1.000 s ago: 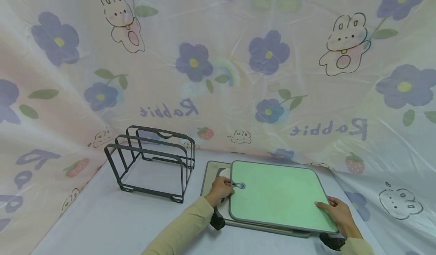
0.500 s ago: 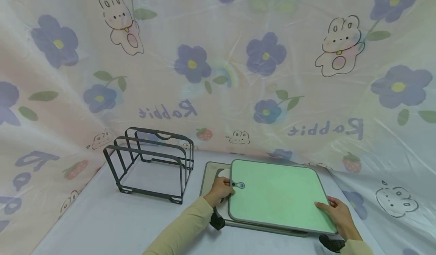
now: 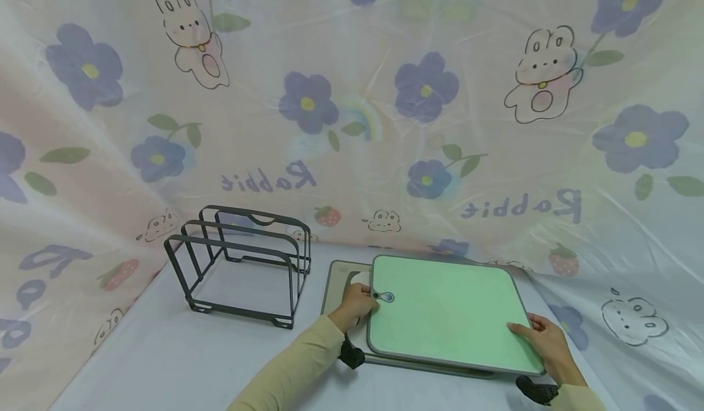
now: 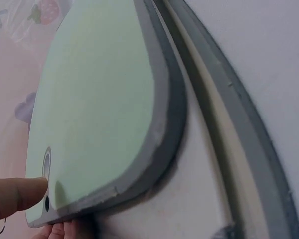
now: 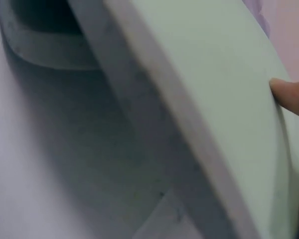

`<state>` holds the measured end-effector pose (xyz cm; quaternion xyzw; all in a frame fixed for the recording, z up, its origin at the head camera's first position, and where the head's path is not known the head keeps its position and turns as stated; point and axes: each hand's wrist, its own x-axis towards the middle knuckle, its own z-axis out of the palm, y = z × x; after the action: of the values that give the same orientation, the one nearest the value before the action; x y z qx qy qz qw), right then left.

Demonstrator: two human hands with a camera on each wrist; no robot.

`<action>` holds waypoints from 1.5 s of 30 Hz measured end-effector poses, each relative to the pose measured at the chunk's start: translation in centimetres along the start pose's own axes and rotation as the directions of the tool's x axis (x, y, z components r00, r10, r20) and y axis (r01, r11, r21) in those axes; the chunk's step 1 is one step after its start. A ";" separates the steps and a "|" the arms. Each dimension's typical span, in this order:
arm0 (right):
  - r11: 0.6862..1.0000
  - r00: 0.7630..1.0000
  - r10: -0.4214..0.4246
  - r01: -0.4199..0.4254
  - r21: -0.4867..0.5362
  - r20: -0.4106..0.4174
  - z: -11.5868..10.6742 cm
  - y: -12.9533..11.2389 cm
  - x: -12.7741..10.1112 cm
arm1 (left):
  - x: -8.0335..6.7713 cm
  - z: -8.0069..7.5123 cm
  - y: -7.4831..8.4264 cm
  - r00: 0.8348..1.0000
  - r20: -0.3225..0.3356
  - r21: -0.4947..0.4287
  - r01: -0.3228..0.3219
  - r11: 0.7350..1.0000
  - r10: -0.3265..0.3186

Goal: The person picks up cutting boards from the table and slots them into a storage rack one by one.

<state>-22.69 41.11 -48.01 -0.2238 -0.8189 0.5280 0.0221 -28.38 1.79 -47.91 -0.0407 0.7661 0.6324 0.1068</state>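
Board of pale green with a grey rim, the green board (image 3: 448,310), is seen in the lower middle of the head view, held between both hands with its near edge raised off the beige board (image 3: 342,275) lying flat beneath it. The left grip (image 3: 356,304) is clamped on the board's left edge beside the small hanging hole: in the left wrist view the thumb (image 4: 15,195) is pressed on the green face and fingertips (image 4: 65,230) are seen under the rim. The right grip (image 3: 544,338) is clamped on the lower right corner, thumb laid across the green surface; in the right wrist view one fingertip (image 5: 291,97) is seen on that face. Only a strip of the beige board is shown at the left of the green one. To the left, well apart, a dark wire rack (image 3: 242,263) is stood upright on the white counter (image 3: 165,356). Behind everything a flowered rabbit-print sheet (image 3: 352,105) is hung.
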 end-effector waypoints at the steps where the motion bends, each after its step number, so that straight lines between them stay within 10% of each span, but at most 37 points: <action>1: 1.000 1.000 0.000 0.000 0.002 -0.002 0.0 0.0 0.0 | 0.0 0.0 0.0 1.000 0.001 -0.008 0.002 1.000 -0.002; 20: 0.991 1.000 -0.001 -0.002 0.133 0.027 -0.3 -2.0 -1.0 | 0.1 -1.8 0.0 0.995 -0.054 -0.077 -0.093 0.993 0.089; 45: 0.995 0.997 -0.044 0.038 0.087 0.063 -0.3 -4.1 -2.0 | 0.2 -4.4 1.0 0.997 -0.053 -0.166 -0.063 0.984 0.055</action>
<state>-22.18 39.14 -43.91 -0.1886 -0.8002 0.5691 0.0159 -29.28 -2.33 -46.17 -0.0423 0.7136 0.6962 0.0657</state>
